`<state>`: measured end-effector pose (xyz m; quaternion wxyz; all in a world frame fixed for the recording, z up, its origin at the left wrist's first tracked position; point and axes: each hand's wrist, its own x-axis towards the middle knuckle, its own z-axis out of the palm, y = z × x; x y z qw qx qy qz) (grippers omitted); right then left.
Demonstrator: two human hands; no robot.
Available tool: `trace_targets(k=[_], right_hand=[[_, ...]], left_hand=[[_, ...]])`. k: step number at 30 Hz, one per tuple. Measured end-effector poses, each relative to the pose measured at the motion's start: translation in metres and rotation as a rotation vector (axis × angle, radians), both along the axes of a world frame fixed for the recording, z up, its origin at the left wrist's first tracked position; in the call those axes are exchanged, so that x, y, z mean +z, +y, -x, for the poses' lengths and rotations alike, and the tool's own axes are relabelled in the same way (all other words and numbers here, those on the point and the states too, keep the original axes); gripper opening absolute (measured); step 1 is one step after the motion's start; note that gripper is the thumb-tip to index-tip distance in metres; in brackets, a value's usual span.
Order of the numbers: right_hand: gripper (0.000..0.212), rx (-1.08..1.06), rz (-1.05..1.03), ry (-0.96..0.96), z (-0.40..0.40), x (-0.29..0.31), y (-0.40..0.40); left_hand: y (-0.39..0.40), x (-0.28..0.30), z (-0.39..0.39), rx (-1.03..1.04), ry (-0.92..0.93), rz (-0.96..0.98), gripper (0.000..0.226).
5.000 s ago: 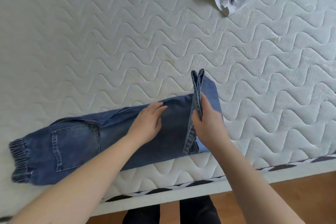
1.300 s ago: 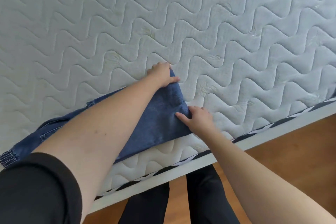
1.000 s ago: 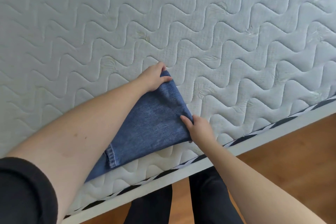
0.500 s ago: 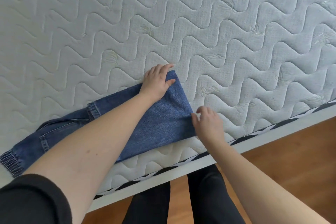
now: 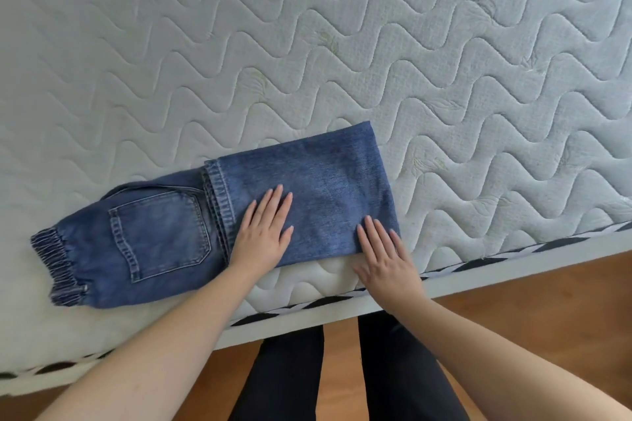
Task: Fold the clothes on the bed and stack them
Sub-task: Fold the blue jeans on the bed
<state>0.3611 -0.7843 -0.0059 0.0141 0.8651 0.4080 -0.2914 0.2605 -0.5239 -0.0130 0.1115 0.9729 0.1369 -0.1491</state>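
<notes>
A pair of blue jeans [image 5: 318, 181] lies along the near edge of the white quilted mattress [image 5: 307, 44]. Its right part is folded back over itself, the hem ending near the back pocket [image 5: 160, 232]. The elastic waistband [image 5: 54, 266] points left. My left hand [image 5: 265, 232] lies flat with straight fingers on the folded layer, just right of the hem. My right hand [image 5: 386, 260] rests flat on the fold's near right corner, its palm partly on the mattress.
The mattress edge with black and white piping [image 5: 513, 249] runs diagonally below my hands. Beyond it are the wooden floor [image 5: 547, 311] and my legs in dark trousers [image 5: 342, 376].
Both hands let go of the fold's corners and moved toward me, flattening onto the folded denim. The camera has shifted, so more of the jeans' left end shows.
</notes>
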Motion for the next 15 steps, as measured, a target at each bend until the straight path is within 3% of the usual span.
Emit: trace_targets(k=[4, 7, 9, 12, 15], right_hand=[[0.060, -0.113, -0.052, 0.047, -0.005, 0.018, 0.029], [0.053, -0.164, -0.151, 0.154, -0.003, 0.020, 0.069], [0.054, -0.158, -0.197, 0.240, 0.000, 0.019, 0.100], [0.052, -0.196, -0.254, 0.394, 0.007, 0.020, 0.147], [0.052, -0.329, -0.278, 0.542, 0.013, 0.025, 0.181]], left_hand=[[0.024, 0.012, 0.040, 0.303, -0.116, -0.011, 0.060], [0.036, 0.020, 0.054, 0.918, -0.204, 0.259, 0.051], [0.043, 0.024, 0.055, 1.247, -0.129, 0.451, 0.043], [0.047, 0.026, 0.053, 1.179, 0.115, 0.509, 0.046], [0.043, 0.026, 0.049, 1.057, 0.152, 0.489, 0.039]])
